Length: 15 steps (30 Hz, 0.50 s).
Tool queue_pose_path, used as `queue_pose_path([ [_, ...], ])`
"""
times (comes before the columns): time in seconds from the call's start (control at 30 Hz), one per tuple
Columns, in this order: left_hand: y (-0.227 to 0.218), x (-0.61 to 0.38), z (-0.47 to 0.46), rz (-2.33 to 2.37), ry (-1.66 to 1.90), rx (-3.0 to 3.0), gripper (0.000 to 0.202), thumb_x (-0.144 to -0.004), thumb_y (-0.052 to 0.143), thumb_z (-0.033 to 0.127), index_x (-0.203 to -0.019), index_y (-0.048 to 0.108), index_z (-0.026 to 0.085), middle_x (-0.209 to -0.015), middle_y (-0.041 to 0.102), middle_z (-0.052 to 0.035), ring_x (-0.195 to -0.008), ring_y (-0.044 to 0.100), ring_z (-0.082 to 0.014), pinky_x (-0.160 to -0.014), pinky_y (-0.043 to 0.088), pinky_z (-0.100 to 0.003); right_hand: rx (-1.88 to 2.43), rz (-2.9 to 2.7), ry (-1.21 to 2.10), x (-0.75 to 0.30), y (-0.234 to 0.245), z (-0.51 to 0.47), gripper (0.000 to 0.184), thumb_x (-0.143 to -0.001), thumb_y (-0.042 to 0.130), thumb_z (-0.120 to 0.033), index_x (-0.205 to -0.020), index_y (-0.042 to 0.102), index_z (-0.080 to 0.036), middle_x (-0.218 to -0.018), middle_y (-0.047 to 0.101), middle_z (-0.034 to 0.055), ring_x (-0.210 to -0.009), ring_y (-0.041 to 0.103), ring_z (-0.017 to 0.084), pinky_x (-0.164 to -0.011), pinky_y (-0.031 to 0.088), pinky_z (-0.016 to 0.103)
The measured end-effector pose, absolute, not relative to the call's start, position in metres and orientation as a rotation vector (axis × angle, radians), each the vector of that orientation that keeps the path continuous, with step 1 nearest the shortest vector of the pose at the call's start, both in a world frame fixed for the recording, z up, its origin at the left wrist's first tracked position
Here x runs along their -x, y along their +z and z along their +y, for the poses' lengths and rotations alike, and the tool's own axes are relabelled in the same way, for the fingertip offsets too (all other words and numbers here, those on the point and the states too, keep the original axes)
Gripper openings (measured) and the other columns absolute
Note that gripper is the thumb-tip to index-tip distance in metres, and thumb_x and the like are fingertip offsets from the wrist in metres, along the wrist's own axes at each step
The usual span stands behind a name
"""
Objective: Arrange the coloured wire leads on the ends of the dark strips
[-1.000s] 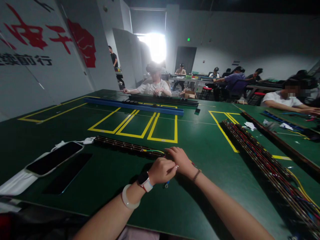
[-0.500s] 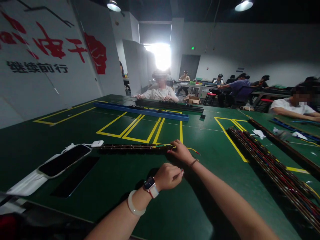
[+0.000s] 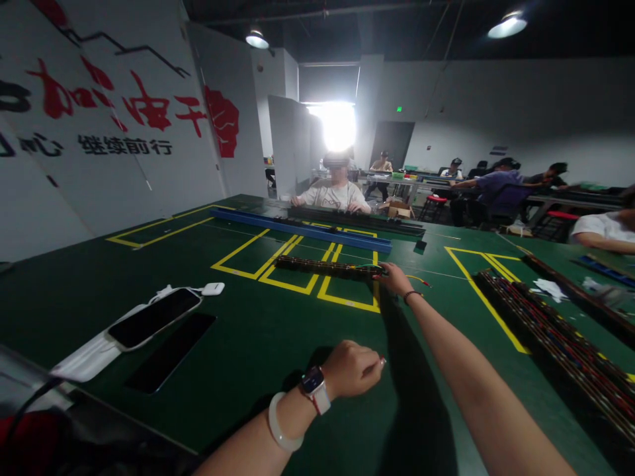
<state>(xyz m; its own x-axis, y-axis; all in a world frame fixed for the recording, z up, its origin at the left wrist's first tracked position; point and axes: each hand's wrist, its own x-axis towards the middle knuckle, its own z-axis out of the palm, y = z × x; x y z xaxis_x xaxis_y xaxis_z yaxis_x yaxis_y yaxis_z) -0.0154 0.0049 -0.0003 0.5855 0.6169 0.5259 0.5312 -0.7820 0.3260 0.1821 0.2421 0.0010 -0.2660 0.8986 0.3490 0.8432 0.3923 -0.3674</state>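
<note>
— Right hand [image 3: 393,277]: condition?
— Mine, arm outstretched; fingers and thumb closed on the right end of one dark wired strip [image 3: 322,267]. A yellow wire [image 3: 417,280], red-tipped, runs out beyond the hand.
— Strip's location?
— Ahead of me, crosswise over yellow tape outlines [image 3: 285,284] on the green table [image 3: 268,344], nearer me than the blue rail [image 3: 307,229]. Whether it lies flat or is slightly raised, I cannot tell.
— Left hand [image 3: 354,369]?
— Mine, loosely curled into a fist, well apart from the strip; palm hidden, so I cannot tell whether it has hold of anything. Worn: one watch [image 3: 313,381], one pale bangle [image 3: 276,423].
— Further stock?
— To my left: one phone [image 3: 156,317], one dark flat slab [image 3: 171,354], one small white case [image 3: 213,289]. To my right: one long bundle of wires [image 3: 555,344].
</note>
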Motion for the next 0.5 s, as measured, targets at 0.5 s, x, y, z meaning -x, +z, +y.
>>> queue_pose_path([
  [0.5,-0.001,0.017,0.006,0.991,0.906,-2.584,0.032,-0.089,0.039,0.023,-0.059,0.05,0.019,-0.055,0.052,-0.0005,-0.05,0.044,-0.0105,-0.054,0.027,-0.026,0.757,-2.002,-0.143,-0.153,0.08,0.088,0.03,-0.085,0.049,-0.024,-0.113,0.057,-0.03,-0.114,0.057,0.0054,-0.111,0.051,0.023,-0.097,0.039,0.044],
])
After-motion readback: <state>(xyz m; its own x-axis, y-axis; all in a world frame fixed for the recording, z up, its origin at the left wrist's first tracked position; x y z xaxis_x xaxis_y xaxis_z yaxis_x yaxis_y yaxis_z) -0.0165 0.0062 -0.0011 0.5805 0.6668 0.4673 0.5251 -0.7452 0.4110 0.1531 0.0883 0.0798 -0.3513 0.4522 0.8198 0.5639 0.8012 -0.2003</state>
